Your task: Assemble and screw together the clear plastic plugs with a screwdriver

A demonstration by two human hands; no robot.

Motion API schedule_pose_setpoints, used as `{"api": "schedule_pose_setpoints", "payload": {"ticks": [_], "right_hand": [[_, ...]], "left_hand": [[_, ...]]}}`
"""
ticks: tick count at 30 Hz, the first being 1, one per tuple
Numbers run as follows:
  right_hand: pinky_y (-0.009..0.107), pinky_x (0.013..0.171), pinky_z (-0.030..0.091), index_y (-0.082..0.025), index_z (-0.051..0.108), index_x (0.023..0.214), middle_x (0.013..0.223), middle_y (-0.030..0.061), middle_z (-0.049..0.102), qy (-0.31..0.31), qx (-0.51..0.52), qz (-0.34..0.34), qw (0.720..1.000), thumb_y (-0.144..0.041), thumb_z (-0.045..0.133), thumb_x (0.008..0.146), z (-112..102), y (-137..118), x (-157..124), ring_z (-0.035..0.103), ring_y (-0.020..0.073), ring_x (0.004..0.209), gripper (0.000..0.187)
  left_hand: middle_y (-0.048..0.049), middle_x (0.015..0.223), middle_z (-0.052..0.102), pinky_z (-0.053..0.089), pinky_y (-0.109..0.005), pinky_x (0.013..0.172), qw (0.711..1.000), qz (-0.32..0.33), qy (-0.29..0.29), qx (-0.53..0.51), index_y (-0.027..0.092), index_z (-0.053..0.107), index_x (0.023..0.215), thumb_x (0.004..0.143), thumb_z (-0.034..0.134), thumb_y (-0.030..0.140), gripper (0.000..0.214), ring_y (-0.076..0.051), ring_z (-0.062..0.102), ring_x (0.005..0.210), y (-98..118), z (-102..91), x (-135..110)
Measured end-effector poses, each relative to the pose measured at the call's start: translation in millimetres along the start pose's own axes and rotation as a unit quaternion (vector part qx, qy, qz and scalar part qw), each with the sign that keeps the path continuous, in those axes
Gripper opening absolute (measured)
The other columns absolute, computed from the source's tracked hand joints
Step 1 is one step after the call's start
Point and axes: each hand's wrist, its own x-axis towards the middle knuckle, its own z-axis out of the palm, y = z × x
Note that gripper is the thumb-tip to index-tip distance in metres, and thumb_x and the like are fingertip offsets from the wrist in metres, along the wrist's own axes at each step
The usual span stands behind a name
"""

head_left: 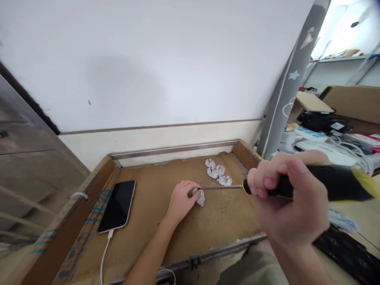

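Note:
My right hand (292, 198) is wrapped round the black and yellow handle of a screwdriver (323, 182). Its thin metal shaft points left, and the tip reaches a small clear plastic plug piece (200, 198) with metal parts. Fingers of my left hand (182, 200) pinch that piece against the cardboard surface; part of it is hidden behind them. Just beyond, to the right, lies a loose group of several similar clear plug pieces (220, 171) with metal pins.
A cardboard-lined tray (154, 182) with raised cardboard sides holds everything. On its left lies a dark-screened phone (117, 206) with a white cable (104, 253). A grey patterned post (285, 91) stands at the right, with cartons (353, 103) and cables beyond it.

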Motion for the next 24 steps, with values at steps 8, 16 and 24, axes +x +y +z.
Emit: {"api": "schedule_pose_setpoints", "payload": {"ticks": [8,16,24], "right_hand": [[0.020,0.032,0.027,-0.020,0.042,0.066,0.045,-0.0054,0.040,-0.051,-0.004,0.013,0.999,-0.041,0.062,0.073,22.9,15.6,26.8,0.035,0.0062,0.034,0.029],[0.020,0.032,0.027,-0.021,0.043,0.068,0.048,-0.0047,0.040,-0.091,0.004,0.009,0.996,-0.038,0.060,0.075,29.1,26.6,26.3,0.036,0.0064,0.037,0.026],[0.019,0.031,0.029,-0.019,0.042,0.066,0.048,-0.0059,0.041,-0.107,0.002,0.049,0.993,-0.040,0.065,0.070,32.2,31.5,25.4,0.035,0.0054,0.036,0.031]], "left_hand": [[-0.0014,0.086,0.067,0.043,-0.033,0.078,1.000,0.004,0.000,0.008,0.023,0.064,0.083,0.081,0.057,0.029,0.009,-0.019,0.057,0.084,-1.2,1.2,-0.1],[-0.0017,0.088,0.065,0.042,-0.034,0.079,0.999,0.012,-0.007,0.046,0.023,0.062,0.085,0.077,0.061,0.033,0.013,-0.020,0.055,0.086,0.6,-10.3,1.2],[-0.0014,0.083,0.064,0.041,-0.032,0.074,0.996,-0.011,-0.058,0.061,0.023,0.063,0.080,0.078,0.059,0.032,0.010,-0.020,0.056,0.081,2.7,-10.0,-0.2]]}}
